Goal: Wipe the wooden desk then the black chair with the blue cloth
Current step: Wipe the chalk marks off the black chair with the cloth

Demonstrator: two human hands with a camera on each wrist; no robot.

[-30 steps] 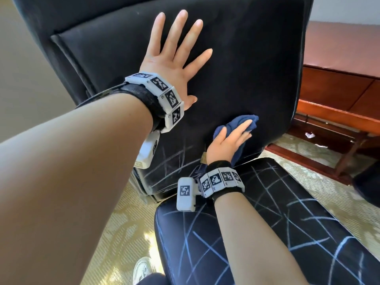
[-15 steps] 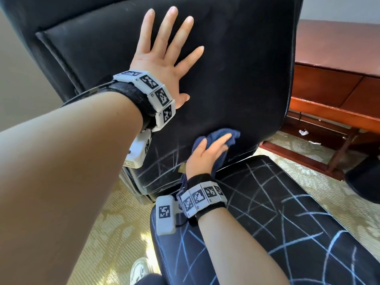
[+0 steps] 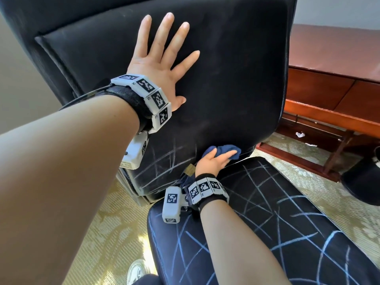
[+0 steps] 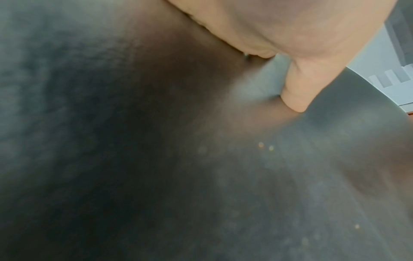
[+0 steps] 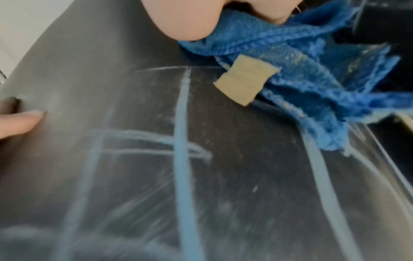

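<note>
Head view: my left hand [image 3: 160, 64] lies flat, fingers spread, on the black chair [image 3: 236, 79] backrest, while my right hand [image 3: 213, 161] grips the bunched blue cloth [image 3: 225, 150] at its lower edge. I judge the upper backrest done. Chalk lines [image 3: 164, 163] are left low down and across the seat [image 3: 339, 264]. The wooden desk [image 3: 333, 48] stands to the right, on patterned carpet [image 3: 102, 233]. Left wrist view: palm on dark upholstery. Right wrist view: the cloth is beside chalk strokes.

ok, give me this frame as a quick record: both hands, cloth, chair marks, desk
left hand: flat, fingers spread, pressing on the black chair backrest
right hand: holds the blue cloth against the bottom of the backrest, just above the seat
blue cloth: bunched, tan tag hanging out
backrest marks: pale blue lines low down, beside the right hand; upper part shows none
seat marks: crossed all over with pale blue lines
wooden desk: behind the chair, untouched by either hand
</note>
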